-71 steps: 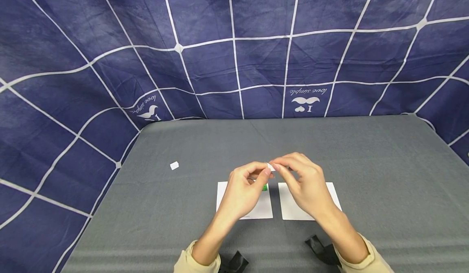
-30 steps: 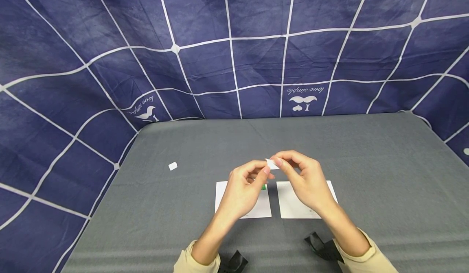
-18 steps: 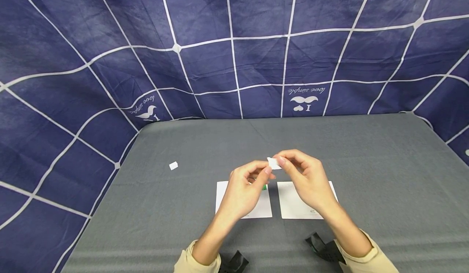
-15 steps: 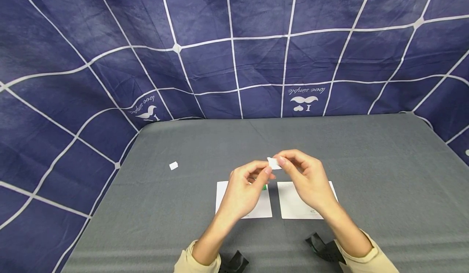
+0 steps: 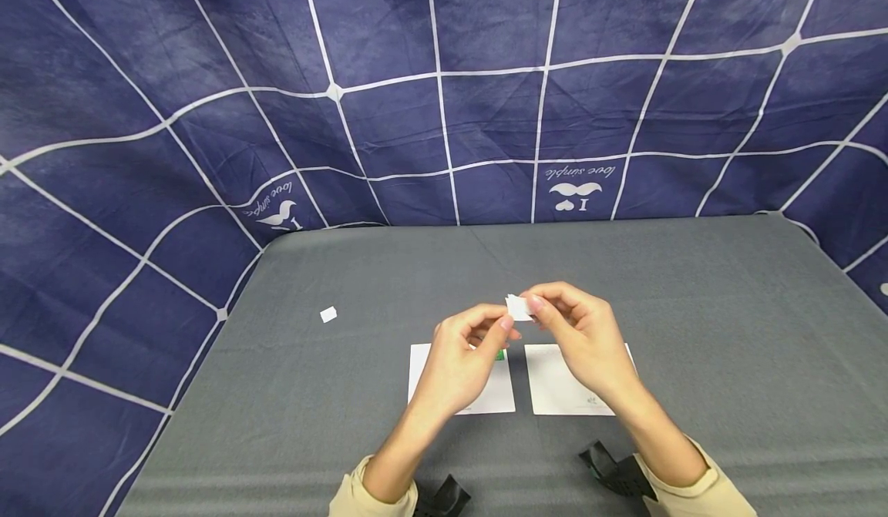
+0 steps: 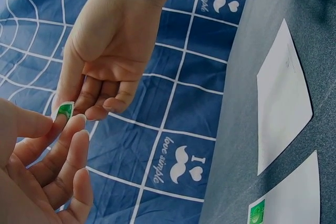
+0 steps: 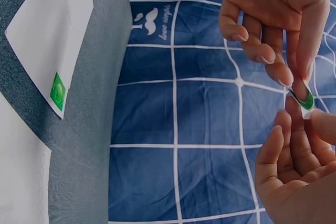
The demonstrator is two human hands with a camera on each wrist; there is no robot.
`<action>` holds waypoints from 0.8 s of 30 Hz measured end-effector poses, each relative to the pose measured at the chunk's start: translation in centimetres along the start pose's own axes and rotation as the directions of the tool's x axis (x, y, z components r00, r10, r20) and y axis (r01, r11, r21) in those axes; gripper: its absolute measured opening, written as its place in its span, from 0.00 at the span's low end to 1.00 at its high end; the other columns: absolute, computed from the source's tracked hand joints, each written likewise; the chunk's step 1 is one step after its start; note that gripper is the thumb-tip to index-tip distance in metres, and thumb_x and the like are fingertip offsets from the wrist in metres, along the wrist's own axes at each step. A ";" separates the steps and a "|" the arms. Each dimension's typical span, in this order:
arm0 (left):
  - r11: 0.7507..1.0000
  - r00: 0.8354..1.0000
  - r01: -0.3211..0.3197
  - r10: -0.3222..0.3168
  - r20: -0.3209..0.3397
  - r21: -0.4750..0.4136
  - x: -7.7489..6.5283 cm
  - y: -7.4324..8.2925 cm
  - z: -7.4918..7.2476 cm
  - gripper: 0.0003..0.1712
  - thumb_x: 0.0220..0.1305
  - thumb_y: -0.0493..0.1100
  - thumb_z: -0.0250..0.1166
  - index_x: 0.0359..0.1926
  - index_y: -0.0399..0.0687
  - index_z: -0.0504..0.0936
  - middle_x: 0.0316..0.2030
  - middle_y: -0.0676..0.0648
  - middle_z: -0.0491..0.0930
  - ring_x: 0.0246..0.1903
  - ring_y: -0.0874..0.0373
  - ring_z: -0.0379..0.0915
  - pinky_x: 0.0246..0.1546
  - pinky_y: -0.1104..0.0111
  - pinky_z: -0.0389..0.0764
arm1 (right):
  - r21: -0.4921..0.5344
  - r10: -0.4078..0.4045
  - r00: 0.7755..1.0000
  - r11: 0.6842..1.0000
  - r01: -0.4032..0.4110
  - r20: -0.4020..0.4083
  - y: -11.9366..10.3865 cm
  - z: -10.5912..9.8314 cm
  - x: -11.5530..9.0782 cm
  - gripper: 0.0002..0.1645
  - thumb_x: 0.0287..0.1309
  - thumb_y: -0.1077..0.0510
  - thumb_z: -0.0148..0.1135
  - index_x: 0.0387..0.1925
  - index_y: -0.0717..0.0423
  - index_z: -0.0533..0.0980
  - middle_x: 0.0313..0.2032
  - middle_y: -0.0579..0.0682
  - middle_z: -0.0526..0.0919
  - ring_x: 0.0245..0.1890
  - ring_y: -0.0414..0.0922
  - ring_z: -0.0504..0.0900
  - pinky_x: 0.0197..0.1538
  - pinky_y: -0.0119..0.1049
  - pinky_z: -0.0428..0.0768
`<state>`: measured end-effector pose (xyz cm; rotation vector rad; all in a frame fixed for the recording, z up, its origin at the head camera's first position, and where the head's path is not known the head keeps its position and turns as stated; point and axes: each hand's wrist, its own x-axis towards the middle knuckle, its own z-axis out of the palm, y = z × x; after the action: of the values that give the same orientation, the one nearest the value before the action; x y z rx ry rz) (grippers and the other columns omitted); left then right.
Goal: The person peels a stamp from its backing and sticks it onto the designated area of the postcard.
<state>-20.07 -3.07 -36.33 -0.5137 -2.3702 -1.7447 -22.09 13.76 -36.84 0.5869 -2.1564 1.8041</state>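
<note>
A small green stamp [image 6: 65,109] with a white border is held up between both hands, above two white envelopes. My left hand [image 5: 463,357] pinches one edge between thumb and index finger. My right hand [image 5: 583,341] pinches the opposite side. In the head view its white back [image 5: 517,308] faces up, with a small uneven corner at the top. The right wrist view shows the green face [image 7: 308,101] bent in a curve. Below, the left envelope [image 5: 496,398] bears a green stamp [image 7: 57,92] in its corner; the right envelope [image 5: 558,390] lies beside it, partly covered by my right hand.
A small white paper piece [image 5: 328,314] lies on the grey tabletop [image 5: 388,270], off to the left. Black straps [image 5: 610,471] hang near both wrists. A blue curtain with white grid lines [image 5: 486,116] rises behind the table.
My right hand has shifted slightly up and right, and more of the stamp's white back shows between the fingertips. My left hand stays nearly still.
</note>
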 end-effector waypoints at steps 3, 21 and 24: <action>1.000 1.000 -0.001 0.001 -0.001 -0.005 0.0 0.0 0.0 0.09 0.67 0.38 0.59 0.41 0.42 0.85 0.28 0.51 0.84 0.27 0.62 0.79 0.31 0.67 0.79 | 0.000 0.008 1.000 1.000 -0.008 -0.007 -0.2 0.0 0.0 0.06 0.62 0.69 0.57 0.38 0.65 0.80 0.30 0.47 0.83 0.31 0.41 0.82 0.37 0.32 0.80; 1.000 1.000 -0.002 0.002 -0.005 -0.003 0.0 0.1 0.0 0.08 0.66 0.37 0.59 0.40 0.41 0.84 0.27 0.51 0.84 0.25 0.63 0.77 0.29 0.68 0.77 | 0.052 0.041 0.999 0.998 -0.039 -0.028 0.0 -0.2 0.1 0.06 0.64 0.68 0.56 0.38 0.69 0.78 0.27 0.47 0.83 0.29 0.40 0.81 0.36 0.32 0.80; 1.000 1.000 -0.002 0.002 -0.002 -0.004 0.0 0.1 0.0 0.08 0.66 0.37 0.59 0.40 0.41 0.84 0.27 0.51 0.84 0.25 0.63 0.77 0.29 0.68 0.78 | 0.058 0.042 0.998 0.998 -0.040 -0.035 -0.1 -0.3 0.2 0.07 0.64 0.68 0.56 0.38 0.69 0.78 0.27 0.47 0.83 0.29 0.42 0.81 0.36 0.31 0.80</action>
<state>-20.00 -3.09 -36.23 -0.5148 -2.3650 -1.7483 -22.21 13.98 -36.64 0.5219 -2.1148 1.8882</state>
